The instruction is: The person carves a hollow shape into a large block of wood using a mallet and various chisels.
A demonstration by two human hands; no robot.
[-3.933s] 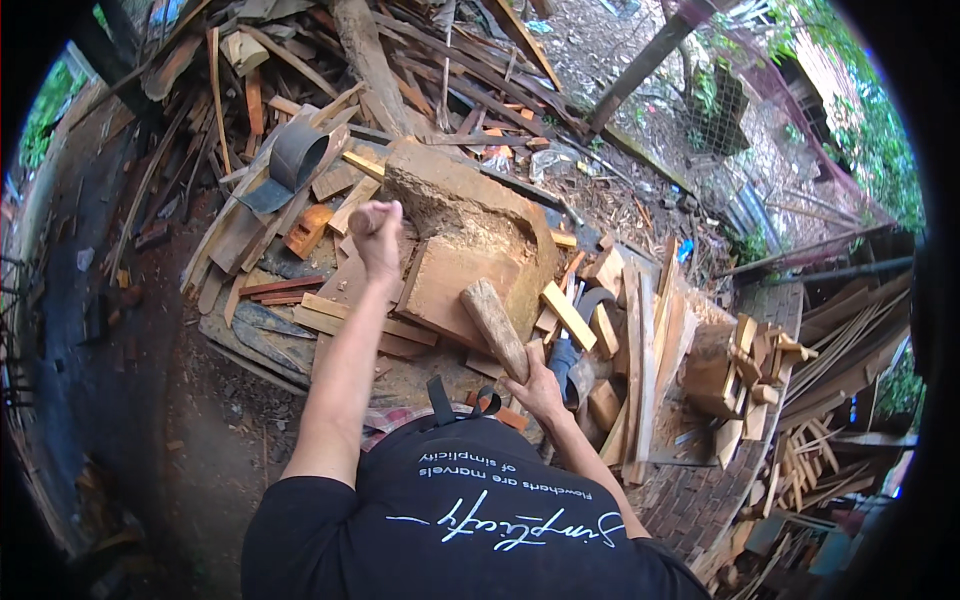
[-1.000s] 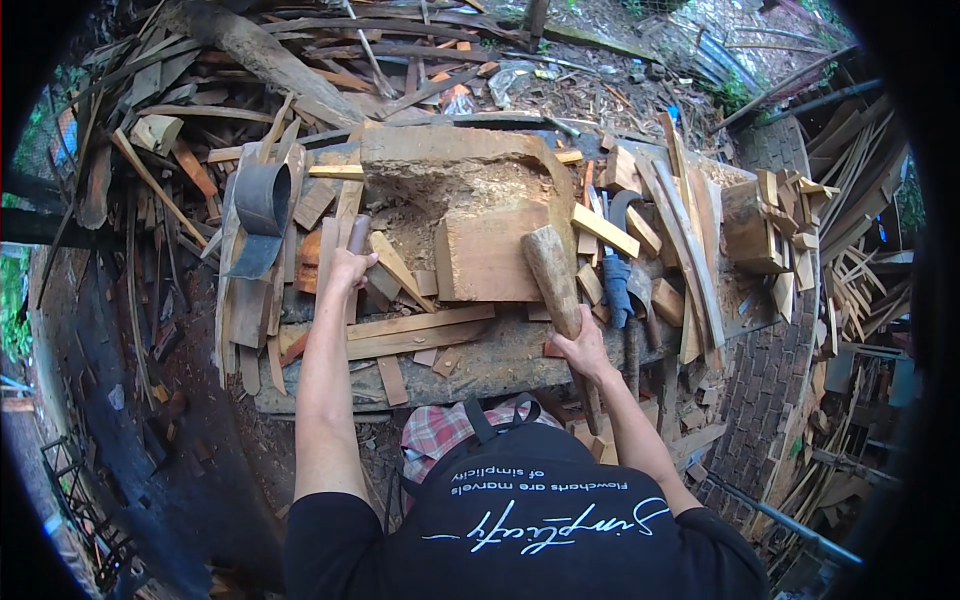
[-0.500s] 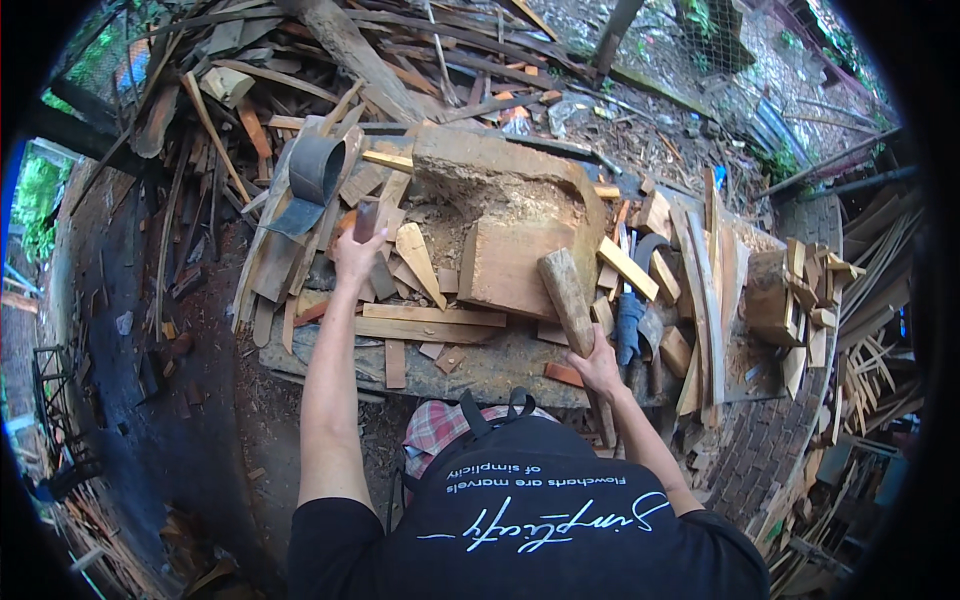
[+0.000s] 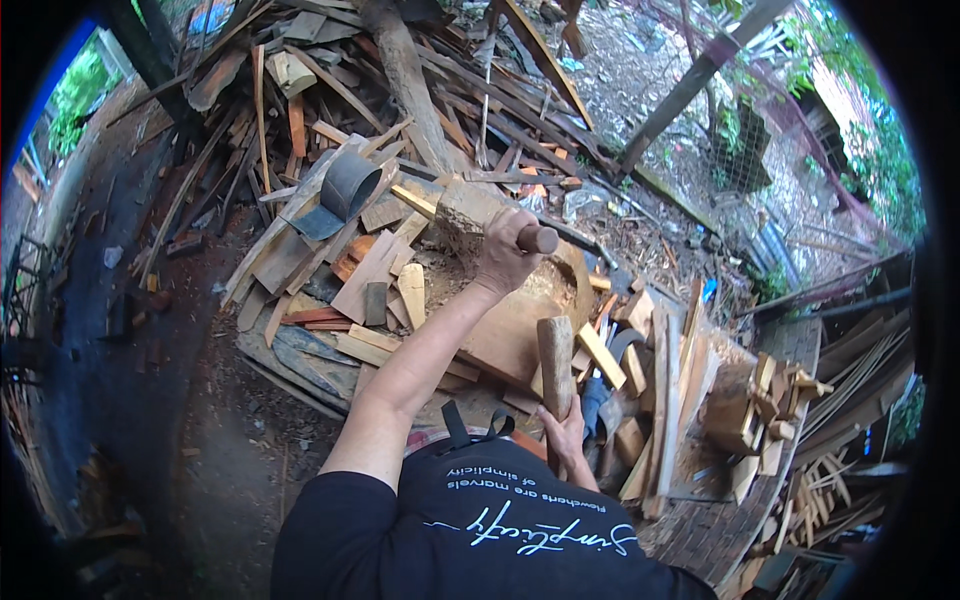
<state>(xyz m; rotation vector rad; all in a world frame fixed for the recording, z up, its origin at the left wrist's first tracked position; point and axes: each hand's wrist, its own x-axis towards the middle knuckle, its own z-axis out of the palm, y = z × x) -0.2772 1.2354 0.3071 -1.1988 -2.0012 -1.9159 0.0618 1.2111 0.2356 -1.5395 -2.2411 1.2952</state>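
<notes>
Left arm bent at the elbow, reaching up and right across the bench (image 4: 470, 402); left hand (image 4: 505, 262) closed in a fist round a brown round handle (image 4: 538, 239), butt end showing on the right, far end hidden. The fist sits over the big wood block (image 4: 520, 325), mid-bench, its back part rough and hollowed, front part flat-faced; cannot tell whether the tool touches it. Right hand (image 4: 566, 432) low, close to the body, fingers wrapped round a wooden club (image 4: 555, 352), thick end up, just in front of the block's right part. Surroundings, from the left: dark, dirty ground (image 4: 215, 330); then the bench's left end, with a curled dark sheet (image 4: 350, 185), loose boards and a pale wedge (image 4: 412, 292) beside the forearm. Behind, a scrap heap (image 4: 465, 100) with a log (image 4: 405, 80) leaning in it. Right of the block, long strips (image 4: 660, 400) and a smaller block (image 4: 728, 405) with offcuts against it. Farther right, a slanting post (image 4: 700, 70), wire mesh (image 4: 765, 150), greenery, and stacked slats (image 4: 855, 335).
</notes>
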